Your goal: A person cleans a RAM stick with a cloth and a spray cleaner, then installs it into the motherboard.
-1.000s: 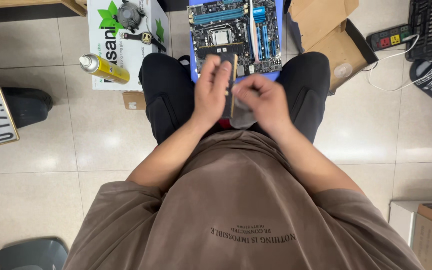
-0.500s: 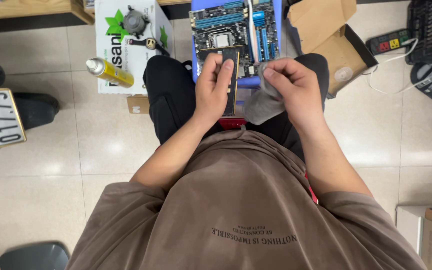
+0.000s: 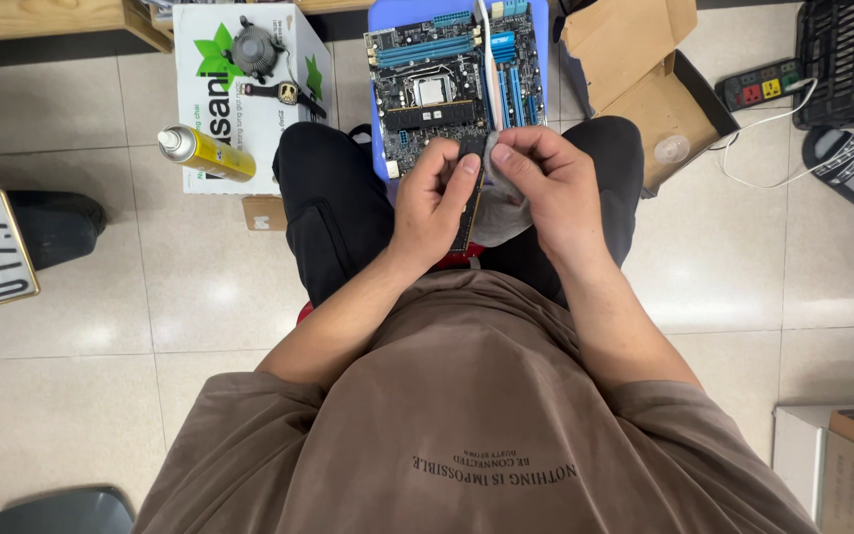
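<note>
A: Wiping step? Left hand [image 3: 434, 203] clamped on memory module [image 3: 469, 198], at six o'clock from motherboard [image 3: 455, 74].
B: Probably. Right hand [image 3: 544, 188] pinching grey cloth [image 3: 498, 213] against it. Next: likely steady edge strokes.

Glossy floor tiles [image 3: 200, 287], matt cardboard box [image 3: 635, 74], soft grey cloth [image 3: 501, 208].

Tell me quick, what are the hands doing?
Left hand: closed on a dark memory stick, held on edge.
Right hand: closed on a grey cloth, pressed against the stick.
</note>
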